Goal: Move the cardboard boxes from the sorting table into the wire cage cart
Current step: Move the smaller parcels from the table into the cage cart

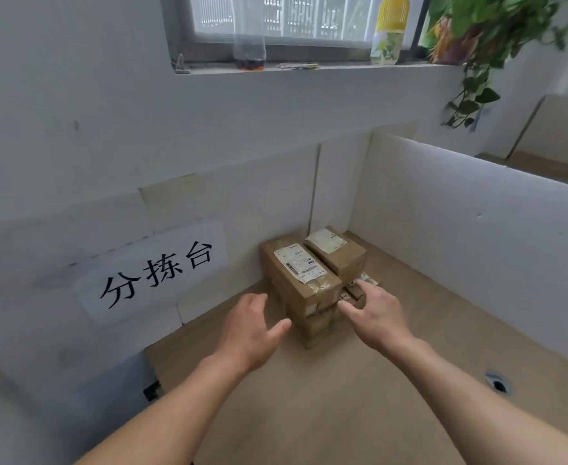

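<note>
Bare fingers [368, 290] spread wide on both the left hand [249, 330] and right hand [376, 317], holding nothing, flank the stacked cardboard boxes [309, 283] in the far corner of the wooden counter [343, 397], beneath a paper sign [155, 270] on the wall.

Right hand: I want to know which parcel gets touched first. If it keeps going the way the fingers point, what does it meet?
Probably the low small box beside the stack; the right hand looks almost on it, though depth is unclear.

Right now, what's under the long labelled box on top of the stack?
Under the long labelled box sit more cardboard boxes, stacked on the table. Their count and hidden far sides can't be seen.
</note>
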Demonstrator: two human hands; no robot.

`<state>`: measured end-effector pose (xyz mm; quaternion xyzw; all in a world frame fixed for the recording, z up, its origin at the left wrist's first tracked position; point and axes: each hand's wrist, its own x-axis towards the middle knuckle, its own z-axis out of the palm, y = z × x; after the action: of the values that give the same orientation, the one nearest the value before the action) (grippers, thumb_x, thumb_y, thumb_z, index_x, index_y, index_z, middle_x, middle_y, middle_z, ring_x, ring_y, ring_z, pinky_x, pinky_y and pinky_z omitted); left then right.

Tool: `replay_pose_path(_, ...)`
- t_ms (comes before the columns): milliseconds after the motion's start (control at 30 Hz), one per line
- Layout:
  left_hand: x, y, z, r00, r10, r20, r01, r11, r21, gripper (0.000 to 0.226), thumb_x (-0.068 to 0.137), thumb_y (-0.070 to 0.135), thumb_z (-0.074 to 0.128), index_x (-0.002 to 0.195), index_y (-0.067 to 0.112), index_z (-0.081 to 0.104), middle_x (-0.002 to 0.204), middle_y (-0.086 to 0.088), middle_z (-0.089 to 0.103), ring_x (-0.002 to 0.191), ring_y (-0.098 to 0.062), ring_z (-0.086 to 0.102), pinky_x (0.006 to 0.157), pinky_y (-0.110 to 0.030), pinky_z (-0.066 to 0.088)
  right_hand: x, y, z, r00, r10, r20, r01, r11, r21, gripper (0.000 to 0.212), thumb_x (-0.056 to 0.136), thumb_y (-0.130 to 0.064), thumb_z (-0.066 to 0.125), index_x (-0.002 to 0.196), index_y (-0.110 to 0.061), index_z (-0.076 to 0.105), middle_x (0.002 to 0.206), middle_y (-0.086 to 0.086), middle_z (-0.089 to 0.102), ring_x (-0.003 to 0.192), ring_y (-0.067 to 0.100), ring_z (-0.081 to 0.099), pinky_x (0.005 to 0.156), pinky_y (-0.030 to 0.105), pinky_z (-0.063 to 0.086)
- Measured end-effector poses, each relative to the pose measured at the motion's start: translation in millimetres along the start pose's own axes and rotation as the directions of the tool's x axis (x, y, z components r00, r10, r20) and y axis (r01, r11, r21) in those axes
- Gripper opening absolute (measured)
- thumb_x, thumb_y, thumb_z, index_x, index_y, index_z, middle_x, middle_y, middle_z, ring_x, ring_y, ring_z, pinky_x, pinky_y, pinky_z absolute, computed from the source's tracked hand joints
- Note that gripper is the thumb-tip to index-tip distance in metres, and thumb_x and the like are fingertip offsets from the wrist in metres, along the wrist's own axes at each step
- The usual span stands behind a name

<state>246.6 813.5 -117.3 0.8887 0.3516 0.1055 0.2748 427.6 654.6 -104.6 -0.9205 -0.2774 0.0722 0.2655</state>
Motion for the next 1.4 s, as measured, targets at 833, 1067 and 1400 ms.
replay_pose_path(833, 158, -24, 78, 0.954, -0.178, 0.24, 0.258, 0.895, -0.364, 0.046, 0.086, 0.055, 0.065, 0.122, 0.028, 0.058, 0.131, 0.003, 0.06, 0.117, -0.017, 0.055, 0.089, -0.025, 0.037, 183, 20, 52, 0.929, 0.37, -0.006, -0.359, 0.905, 0.228, 0.086, 0.085, -0.057, 0.067, 0.153, -0.015, 0.034, 0.156, 0.007, 0.041, 0.14, 0.029, 0.042, 0.111, 0.043, 0.037)
replay_pose_path(1067, 162, -34, 78, 0.956, -0.203, 0.21, 0.29, 0.742, -0.605, 0.056, 0.086, 0.043, 0.073, 0.137, 0.032, 0.052, 0.126, 0.018, 0.06, 0.111, -0.003, 0.053, 0.093, -0.025, 0.039, 175, 29, 62, 0.855, 0.511, -0.087, -0.376, 0.726, 0.575, 0.046, 0.075, -0.044, 0.076, 0.11, -0.016, 0.067, 0.107, 0.001, 0.067, 0.097, 0.021, 0.063, 0.087, 0.041, 0.052)
replay_pose_path(1400, 151, -36, 75, 0.864, -0.235, 0.445, 0.503, 0.432, -0.749, 0.082, 0.086, 0.024, 0.076, 0.147, 0.055, 0.032, 0.127, 0.006, 0.062, 0.091, -0.025, 0.073, 0.062, -0.044, 0.062, 142, 33, 74, 0.854, 0.501, 0.139, -0.428, 0.524, 0.736, 0.014, 0.087, -0.022, 0.068, 0.1, -0.026, 0.069, 0.096, -0.007, 0.067, 0.085, 0.012, 0.058, 0.075, 0.039, 0.047)
